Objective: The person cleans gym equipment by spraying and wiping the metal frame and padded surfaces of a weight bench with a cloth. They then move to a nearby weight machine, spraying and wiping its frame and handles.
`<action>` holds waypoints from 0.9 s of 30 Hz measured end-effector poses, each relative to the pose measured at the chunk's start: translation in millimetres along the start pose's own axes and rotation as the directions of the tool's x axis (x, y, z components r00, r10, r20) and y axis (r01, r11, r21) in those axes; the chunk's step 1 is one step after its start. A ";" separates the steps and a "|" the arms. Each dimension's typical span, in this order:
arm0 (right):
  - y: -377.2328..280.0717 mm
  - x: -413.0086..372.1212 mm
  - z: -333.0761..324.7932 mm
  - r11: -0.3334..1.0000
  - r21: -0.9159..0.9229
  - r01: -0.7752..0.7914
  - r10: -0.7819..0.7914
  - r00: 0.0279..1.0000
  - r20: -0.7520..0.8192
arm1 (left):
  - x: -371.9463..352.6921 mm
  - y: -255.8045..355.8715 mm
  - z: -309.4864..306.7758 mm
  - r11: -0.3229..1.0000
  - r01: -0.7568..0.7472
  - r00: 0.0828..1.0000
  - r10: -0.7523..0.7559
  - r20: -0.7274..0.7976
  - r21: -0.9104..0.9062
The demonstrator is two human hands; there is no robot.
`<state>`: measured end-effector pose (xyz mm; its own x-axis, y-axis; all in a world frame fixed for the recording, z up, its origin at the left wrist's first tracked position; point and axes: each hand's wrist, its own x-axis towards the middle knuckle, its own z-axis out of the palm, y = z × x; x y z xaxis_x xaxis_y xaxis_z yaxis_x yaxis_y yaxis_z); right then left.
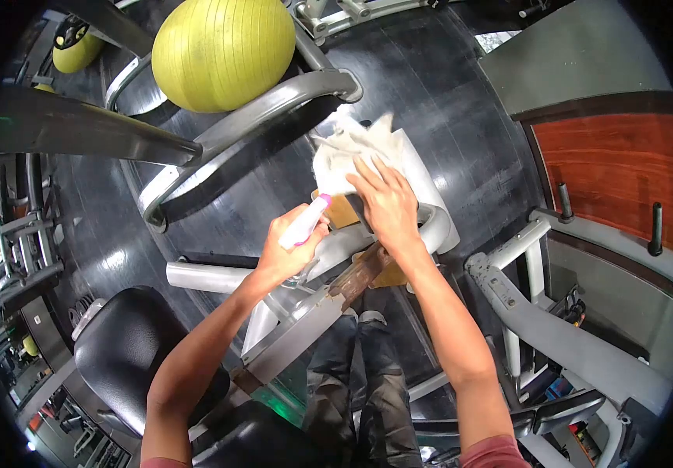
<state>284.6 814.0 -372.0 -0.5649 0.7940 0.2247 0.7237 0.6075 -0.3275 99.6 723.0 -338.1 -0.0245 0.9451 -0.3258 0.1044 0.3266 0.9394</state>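
My left hand [283, 248] is wrapped around a white spray bottle [303, 224] with a pink tip, which points up and to the right. The fingers of my right hand [391, 209] lie over the near edge of a crumpled white cloth [358, 150], and my thumb is hidden. Part of the cloth's far edge is blurred. It lies over or against the upper end of a light grey machine part [428, 183]. Below both hands runs the grey metal beam [293, 331] of the gym machine, with a worn brown section.
A yellow exercise ball [223, 51] rests by a curved grey frame [274, 97] at the upper left. Black padded seats [137, 355] are at the lower left. A grey machine arm [570, 331] stands on the right. Dark flooring [445, 78] shows around the machine.
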 end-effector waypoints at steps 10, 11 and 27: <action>41.2 -96.5 -46.9 0.507 0.499 -0.703 0.750 0.645 0.145 | -1.0 4.6 4.2 0.999 -0.024 1.000 0.025 0.017 -0.027; 45.9 -88.1 -44.0 0.511 0.515 -0.688 0.778 0.625 0.063 | -0.8 4.0 4.1 0.999 -0.025 1.000 0.025 0.014 -0.025; -11.5 -50.0 -34.8 0.748 0.275 -0.604 0.627 0.779 0.003 | -3.0 5.8 4.6 0.998 -0.056 0.998 0.056 0.028 -0.017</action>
<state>318.3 768.1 -347.5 0.0129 0.9994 -0.0335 0.7733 -0.0312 -0.6333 104.9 722.1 -332.2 0.0095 0.9614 -0.2752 0.0891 0.2733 0.9578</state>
